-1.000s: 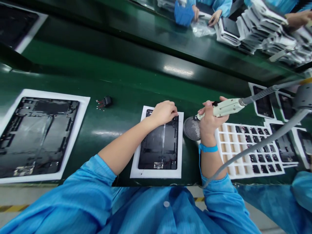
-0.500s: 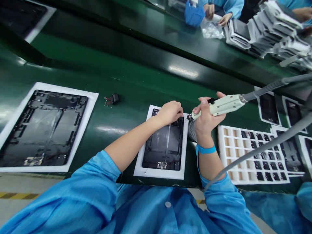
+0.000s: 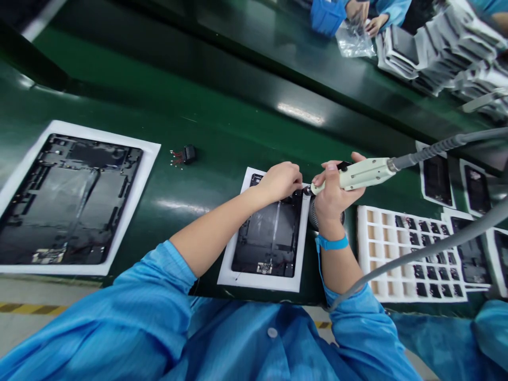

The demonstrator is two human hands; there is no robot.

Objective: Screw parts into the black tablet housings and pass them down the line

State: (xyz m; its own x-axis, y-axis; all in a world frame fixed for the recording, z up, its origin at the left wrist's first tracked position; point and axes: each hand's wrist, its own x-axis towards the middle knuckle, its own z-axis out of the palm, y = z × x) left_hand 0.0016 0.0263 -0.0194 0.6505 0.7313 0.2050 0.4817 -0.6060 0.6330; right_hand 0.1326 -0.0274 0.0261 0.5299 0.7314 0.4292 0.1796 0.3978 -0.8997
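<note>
Snugly, right fingers [image 3: 332,175] around pale tool [image 3: 367,174].

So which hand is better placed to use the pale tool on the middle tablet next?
Probably the right hand: it grips the pale tool, whose tip is near the upper right corner of the tablet. The left hand is at that corner, with no tool visible.

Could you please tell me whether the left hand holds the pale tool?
No, the right hand grips the pale tool, while the left hand is over the opened tablet.
</note>
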